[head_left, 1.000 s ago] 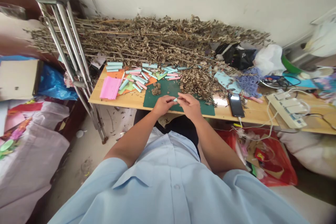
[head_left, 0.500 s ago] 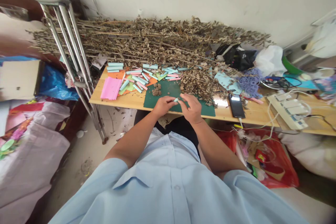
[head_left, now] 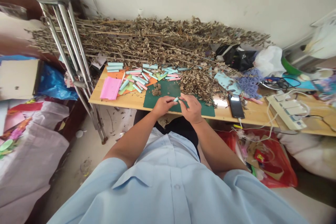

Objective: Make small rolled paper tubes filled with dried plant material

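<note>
My left hand (head_left: 163, 105) and my right hand (head_left: 191, 107) meet over the front of a green mat (head_left: 152, 102). Between their fingertips is a small light-blue paper roll (head_left: 176, 99), pinched from both sides. Just behind my left hand a small brown clump (head_left: 156, 90) of crushed leaf lies on the mat. A heap of dry leaves (head_left: 196, 82) covers the mat's back right. Several blue and pink paper rolls (head_left: 137, 79) lie at the back left, beside a stack of pink paper (head_left: 110, 88).
Dried stalks (head_left: 157, 38) stretch along the wall. Metal crutches (head_left: 70, 42) lean at the table's left end. On the right are a phone (head_left: 236, 105) with a cable, purple yarn (head_left: 249, 82) and a power strip (head_left: 286, 111). A red bag (head_left: 285, 168) is below.
Both hands stay at nearly the same place with the blue roll between them. The roll's visible part looks slightly longer, and its tilt differs a little.
</note>
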Tool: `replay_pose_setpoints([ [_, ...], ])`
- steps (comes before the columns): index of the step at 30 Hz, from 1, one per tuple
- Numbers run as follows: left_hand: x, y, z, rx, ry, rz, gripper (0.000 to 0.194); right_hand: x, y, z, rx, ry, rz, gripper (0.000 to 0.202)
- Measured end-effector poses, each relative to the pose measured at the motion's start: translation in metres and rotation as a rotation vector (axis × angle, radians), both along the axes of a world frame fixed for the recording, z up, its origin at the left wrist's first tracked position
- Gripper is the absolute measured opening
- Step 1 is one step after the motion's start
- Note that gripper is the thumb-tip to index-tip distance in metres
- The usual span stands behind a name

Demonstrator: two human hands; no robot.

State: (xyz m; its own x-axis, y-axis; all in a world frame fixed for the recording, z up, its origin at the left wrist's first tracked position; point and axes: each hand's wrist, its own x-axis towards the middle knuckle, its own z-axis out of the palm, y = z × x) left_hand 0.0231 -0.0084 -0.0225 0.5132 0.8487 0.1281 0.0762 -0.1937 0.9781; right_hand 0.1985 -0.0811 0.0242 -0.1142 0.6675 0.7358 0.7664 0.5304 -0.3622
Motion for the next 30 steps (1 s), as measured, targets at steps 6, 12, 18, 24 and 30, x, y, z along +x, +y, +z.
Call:
replay_pose_setpoints([
  [6,-0.0005,0.001,-0.0007,0.006,0.013,-0.019,0.031,0.0005,0.003,0.0007,-0.022,-0.001,0.025,0.048],
  [12,-0.0007,0.0004,0.0022,0.007,0.018,-0.012,0.031,0.0006,0.0016,-0.0014,-0.116,0.1,-0.07,0.041],
  [18,-0.0006,0.0002,0.0039,0.018,0.018,-0.02,0.03,0.0013,0.0018,-0.0032,-0.124,0.091,-0.042,0.041],
  [24,-0.0009,0.0004,0.0013,0.016,0.023,-0.01,0.03,0.0019,0.002,-0.0022,-0.107,0.037,-0.006,0.043],
  [30,-0.0009,-0.0001,0.0015,0.043,0.033,-0.013,0.027,0.0015,0.0036,-0.0011,-0.118,-0.006,-0.001,0.044],
])
